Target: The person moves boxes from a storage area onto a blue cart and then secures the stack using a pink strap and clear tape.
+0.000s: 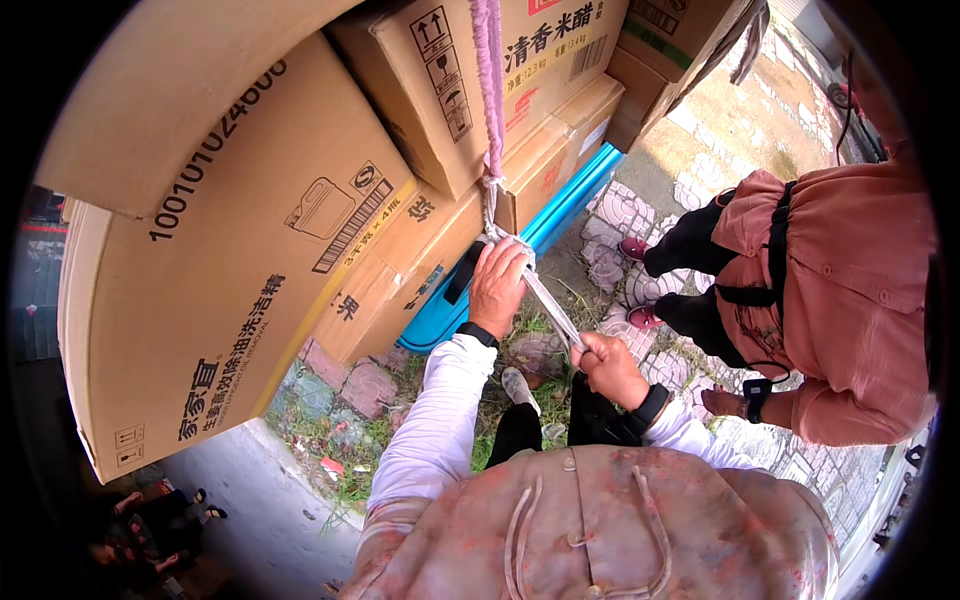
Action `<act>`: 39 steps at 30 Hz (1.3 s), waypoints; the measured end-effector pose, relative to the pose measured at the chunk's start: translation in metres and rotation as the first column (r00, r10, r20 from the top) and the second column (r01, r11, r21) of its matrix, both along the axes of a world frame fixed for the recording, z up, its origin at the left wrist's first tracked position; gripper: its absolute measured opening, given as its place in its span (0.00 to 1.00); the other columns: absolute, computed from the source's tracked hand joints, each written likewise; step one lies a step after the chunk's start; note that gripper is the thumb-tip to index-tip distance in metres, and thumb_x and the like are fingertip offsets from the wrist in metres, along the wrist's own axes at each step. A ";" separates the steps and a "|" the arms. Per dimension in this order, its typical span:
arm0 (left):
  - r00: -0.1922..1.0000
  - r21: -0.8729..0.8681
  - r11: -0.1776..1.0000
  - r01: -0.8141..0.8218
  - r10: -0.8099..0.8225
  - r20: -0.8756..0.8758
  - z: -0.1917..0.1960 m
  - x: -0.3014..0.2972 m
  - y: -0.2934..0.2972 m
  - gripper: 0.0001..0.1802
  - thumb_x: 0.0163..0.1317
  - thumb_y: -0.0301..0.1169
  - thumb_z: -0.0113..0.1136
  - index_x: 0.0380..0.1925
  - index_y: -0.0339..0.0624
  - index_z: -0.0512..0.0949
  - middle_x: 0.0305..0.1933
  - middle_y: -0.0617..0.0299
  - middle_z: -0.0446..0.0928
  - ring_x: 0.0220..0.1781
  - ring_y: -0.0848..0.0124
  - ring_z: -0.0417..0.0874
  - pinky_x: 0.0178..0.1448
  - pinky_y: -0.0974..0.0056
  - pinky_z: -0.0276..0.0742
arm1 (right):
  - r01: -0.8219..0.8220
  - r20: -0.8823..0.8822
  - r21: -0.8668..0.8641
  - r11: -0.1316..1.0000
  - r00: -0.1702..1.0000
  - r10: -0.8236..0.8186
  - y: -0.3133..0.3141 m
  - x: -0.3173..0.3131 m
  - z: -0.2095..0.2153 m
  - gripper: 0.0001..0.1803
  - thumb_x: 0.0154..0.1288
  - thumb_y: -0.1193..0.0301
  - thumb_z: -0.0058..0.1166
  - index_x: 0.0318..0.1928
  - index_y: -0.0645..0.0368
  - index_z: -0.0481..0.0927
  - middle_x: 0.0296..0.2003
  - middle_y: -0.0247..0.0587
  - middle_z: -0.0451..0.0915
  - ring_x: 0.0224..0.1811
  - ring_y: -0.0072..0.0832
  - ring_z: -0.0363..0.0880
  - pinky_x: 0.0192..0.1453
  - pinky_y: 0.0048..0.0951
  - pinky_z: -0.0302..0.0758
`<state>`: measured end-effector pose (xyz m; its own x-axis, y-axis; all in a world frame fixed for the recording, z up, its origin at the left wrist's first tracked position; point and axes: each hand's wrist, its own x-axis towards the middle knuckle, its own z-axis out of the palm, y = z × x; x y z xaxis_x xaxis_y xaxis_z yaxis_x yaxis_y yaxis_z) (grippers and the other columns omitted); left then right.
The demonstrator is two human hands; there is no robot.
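A pink-purple cloth strap (487, 85) runs down over the front of stacked cardboard cartons to a whitish knotted part near the blue edge (565, 218) under the load. My left hand (497, 288) is closed at this knot, its fingertips partly hidden against it. From there a pale strap end (550, 305) stretches tight down and right to my right hand (612, 370), which grips it in a closed fist. The large carton (275, 240) stands left of my hands, and another carton (440, 85) is behind the strap.
At the right, close by, stands a person in a pink top (830, 260), one hand hanging low. Patterned paving (625, 215) with grass lies below. A concrete strip (240, 490) is at the lower left, with another person (150, 535) in the dark beyond.
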<state>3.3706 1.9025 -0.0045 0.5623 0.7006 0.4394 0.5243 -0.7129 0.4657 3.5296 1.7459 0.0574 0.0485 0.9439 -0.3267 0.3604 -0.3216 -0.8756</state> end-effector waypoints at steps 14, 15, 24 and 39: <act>0.894 -0.208 0.960 -0.185 0.252 0.371 -0.010 -0.006 0.002 0.08 0.52 0.20 0.57 0.33 0.38 0.78 0.37 0.55 0.80 0.47 0.59 0.80 0.54 0.58 0.72 | -0.320 0.474 0.382 0.867 0.873 0.114 0.041 0.015 0.035 0.04 0.53 0.78 0.48 0.32 0.63 0.73 0.28 0.55 0.75 0.31 0.52 0.76 0.34 0.43 0.73; 0.808 -0.310 0.925 -0.219 0.350 0.475 -0.015 -0.007 0.005 0.09 0.52 0.19 0.56 0.34 0.37 0.79 0.37 0.53 0.80 0.44 0.58 0.81 0.51 0.59 0.74 | -0.333 0.481 0.443 0.832 0.872 0.093 0.057 0.014 0.050 0.06 0.53 0.79 0.49 0.34 0.64 0.74 0.30 0.55 0.75 0.33 0.52 0.75 0.35 0.43 0.73; 0.691 -0.576 0.790 -0.209 0.537 0.485 0.015 0.007 0.018 0.10 0.61 0.26 0.49 0.39 0.32 0.77 0.30 0.60 0.79 0.33 0.78 0.73 0.41 0.69 0.72 | -0.036 0.085 0.738 0.674 0.996 -0.041 0.156 0.007 0.080 0.12 0.50 0.85 0.51 0.38 0.62 0.77 0.35 0.38 0.72 0.39 0.29 0.73 0.43 0.25 0.71; 0.463 -0.613 0.765 -0.197 0.624 0.629 0.014 0.017 0.024 0.11 0.61 0.25 0.52 0.43 0.33 0.77 0.35 0.62 0.80 0.38 0.78 0.75 0.46 0.69 0.72 | 0.119 -0.316 0.574 0.810 0.945 0.085 0.208 -0.010 0.070 0.07 0.54 0.85 0.52 0.34 0.63 0.75 0.31 0.33 0.72 0.31 0.18 0.73 0.38 0.20 0.72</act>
<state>3.3875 1.9263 0.0093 -0.2574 0.9570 0.1339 -0.0186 -0.1435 0.9895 3.5199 1.9543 0.1278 0.0590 0.9582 0.2800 0.0355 0.2783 -0.9598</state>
